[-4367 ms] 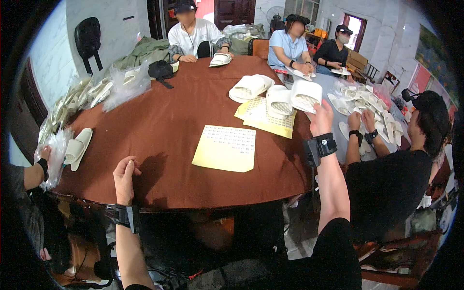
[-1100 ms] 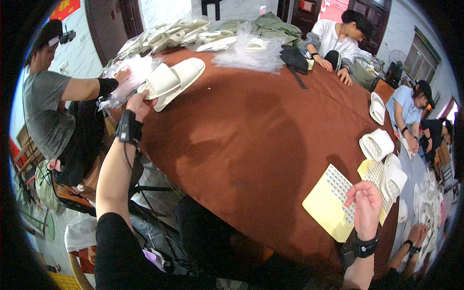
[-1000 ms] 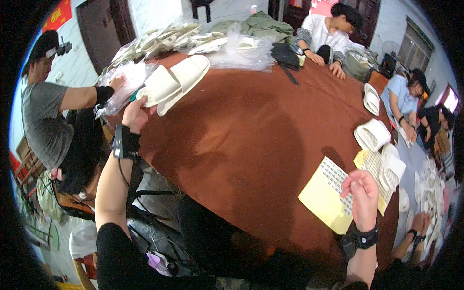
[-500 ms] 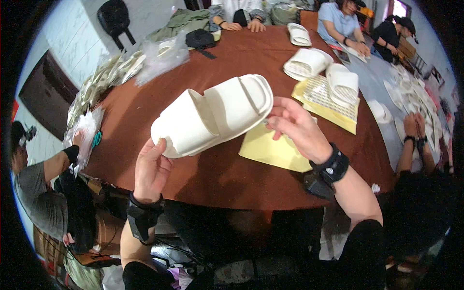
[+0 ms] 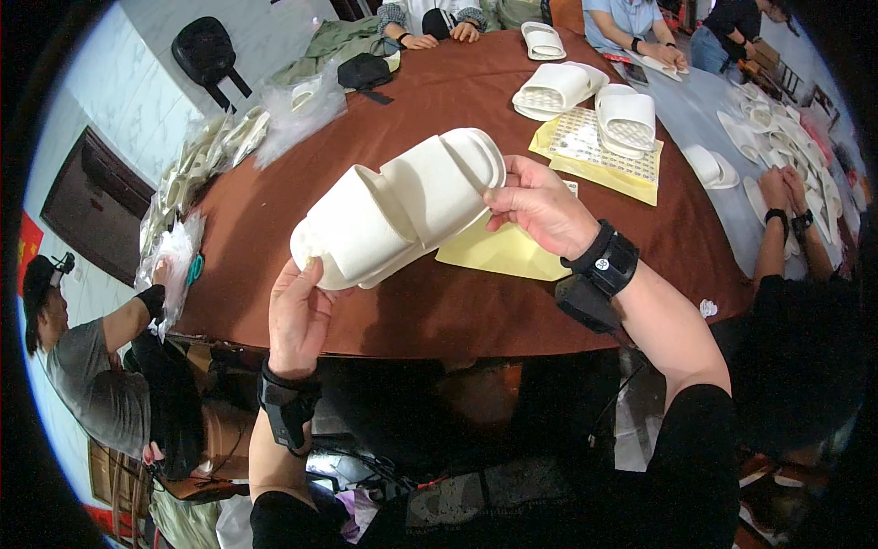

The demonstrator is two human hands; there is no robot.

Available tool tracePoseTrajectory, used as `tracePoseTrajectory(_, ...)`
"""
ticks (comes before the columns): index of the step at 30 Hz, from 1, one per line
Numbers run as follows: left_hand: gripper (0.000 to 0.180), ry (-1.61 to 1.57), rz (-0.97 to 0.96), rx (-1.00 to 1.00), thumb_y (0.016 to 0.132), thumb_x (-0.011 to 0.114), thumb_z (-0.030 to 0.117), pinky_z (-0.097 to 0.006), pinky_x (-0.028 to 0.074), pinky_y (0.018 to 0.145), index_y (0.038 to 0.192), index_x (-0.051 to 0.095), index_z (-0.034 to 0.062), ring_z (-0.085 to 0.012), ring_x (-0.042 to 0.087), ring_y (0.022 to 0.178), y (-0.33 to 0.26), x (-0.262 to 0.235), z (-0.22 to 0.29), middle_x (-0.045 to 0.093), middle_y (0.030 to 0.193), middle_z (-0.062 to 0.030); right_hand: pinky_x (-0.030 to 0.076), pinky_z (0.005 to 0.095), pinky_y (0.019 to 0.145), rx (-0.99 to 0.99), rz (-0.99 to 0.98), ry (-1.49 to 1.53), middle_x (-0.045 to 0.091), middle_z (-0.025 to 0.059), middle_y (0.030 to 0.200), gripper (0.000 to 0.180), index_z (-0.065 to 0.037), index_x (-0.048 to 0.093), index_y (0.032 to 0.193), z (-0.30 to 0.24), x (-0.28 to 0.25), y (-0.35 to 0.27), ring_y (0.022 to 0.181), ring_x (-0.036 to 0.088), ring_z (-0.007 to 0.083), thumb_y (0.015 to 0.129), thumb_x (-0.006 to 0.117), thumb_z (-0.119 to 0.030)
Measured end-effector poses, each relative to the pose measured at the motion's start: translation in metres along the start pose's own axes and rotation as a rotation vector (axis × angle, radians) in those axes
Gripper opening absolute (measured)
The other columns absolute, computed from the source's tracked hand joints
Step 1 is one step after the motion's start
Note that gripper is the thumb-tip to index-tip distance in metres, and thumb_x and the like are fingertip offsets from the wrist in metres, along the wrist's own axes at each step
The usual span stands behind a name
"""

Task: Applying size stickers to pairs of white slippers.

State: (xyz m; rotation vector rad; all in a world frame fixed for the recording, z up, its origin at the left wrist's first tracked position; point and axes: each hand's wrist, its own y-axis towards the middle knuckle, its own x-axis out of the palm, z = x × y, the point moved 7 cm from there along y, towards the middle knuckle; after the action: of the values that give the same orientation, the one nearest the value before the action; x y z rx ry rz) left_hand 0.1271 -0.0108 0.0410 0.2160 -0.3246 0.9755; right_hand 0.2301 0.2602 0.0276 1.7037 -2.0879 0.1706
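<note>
A pair of white slide slippers [image 5: 361, 220], seemingly fitted together with their toes at opposite ends, is held tilted above the near part of the table. My left hand [image 5: 300, 306] grips the lower left end, thumb on top and fingers partly hidden beneath. At the upper right end, my right hand [image 5: 544, 209] has its thumb and fingers closed on the rim. Whether a small item is also pinched there cannot be made out. Below that hand, a pale yellow sheet [image 5: 498, 252] lies on the brown tablecloth, partly covered.
Beyond sit white slippers [image 5: 553, 90], another slipper [image 5: 626, 119] on yellow sticker sheets [image 5: 594, 169], and one farther slipper [image 5: 543, 41]. Slippers in clear plastic [image 5: 302, 96] line the left edge near teal scissors [image 5: 195, 269]. Co-workers sit around; a grey table [image 5: 686, 110] adjoins at right.
My right thumb has moved from beside the slippers' right end onto its rim, and the fingers have closed there. The left hand keeps its grip. The whole view has shifted slightly.
</note>
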Motion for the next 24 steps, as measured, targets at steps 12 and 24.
tracePoseTrajectory(12,0.032,0.139,0.126,0.043,0.095,0.047,0.016,-0.031,0.05,0.083,0.123,0.048,0.0002,-0.0178,0.06,0.102,0.009,-0.071,0.034,0.059,0.116,-0.0089,0.053,0.0336,0.073,-0.058,0.103,0.196,0.061,0.0087,0.095,0.027,0.004,0.05,0.111,-0.02,-0.025,0.001,0.084,0.062,0.0196,0.085,0.054,-0.005)
tracePoseTrajectory(24,0.029,0.562,0.105,0.268,0.095,0.049,0.016,-0.025,0.046,0.08,0.114,0.055,-0.0054,-0.0123,0.059,0.09,0.049,-0.082,0.089,0.063,0.103,-0.0074,0.049,0.0229,0.068,-0.087,0.155,0.119,0.061,0.0012,0.089,0.013,-0.003,0.059,0.096,-0.023,-0.052,0.01,0.077,0.058,0.0094,0.088,0.052,-0.011)
